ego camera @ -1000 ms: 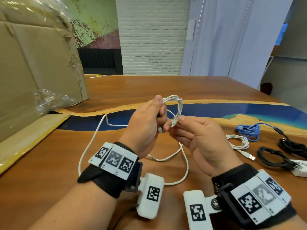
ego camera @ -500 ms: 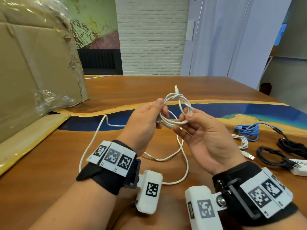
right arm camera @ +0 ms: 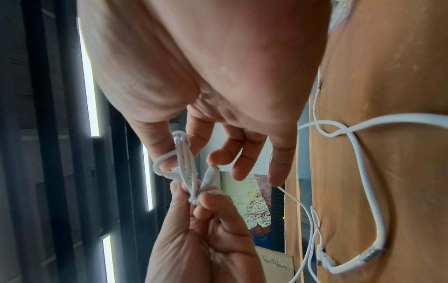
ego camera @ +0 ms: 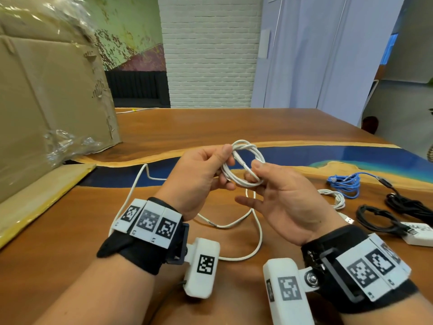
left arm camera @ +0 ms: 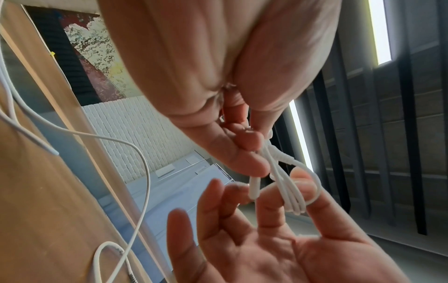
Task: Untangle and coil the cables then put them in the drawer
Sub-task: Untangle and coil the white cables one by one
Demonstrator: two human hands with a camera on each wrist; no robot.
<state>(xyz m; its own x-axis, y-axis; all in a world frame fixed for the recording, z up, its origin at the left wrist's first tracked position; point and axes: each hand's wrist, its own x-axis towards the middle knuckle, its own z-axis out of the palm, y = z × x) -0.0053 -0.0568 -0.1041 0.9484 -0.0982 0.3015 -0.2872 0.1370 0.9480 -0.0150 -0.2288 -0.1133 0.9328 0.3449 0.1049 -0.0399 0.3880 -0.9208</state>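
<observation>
Since a second ago, the white cable [ego camera: 243, 165] coil has been opened wider and the right hand [ego camera: 283, 202] turned palm up. One side of the coil is pinched by the left hand [ego camera: 199, 177], the other is held between right thumb and index finger, above the worktop [ego camera: 70, 231]. Its loose tail is left trailing at 6 o'clock. Off at 3 o'clock, a blue cable [ego camera: 346, 184] and black cables [ego camera: 379, 219] can be seen.
</observation>
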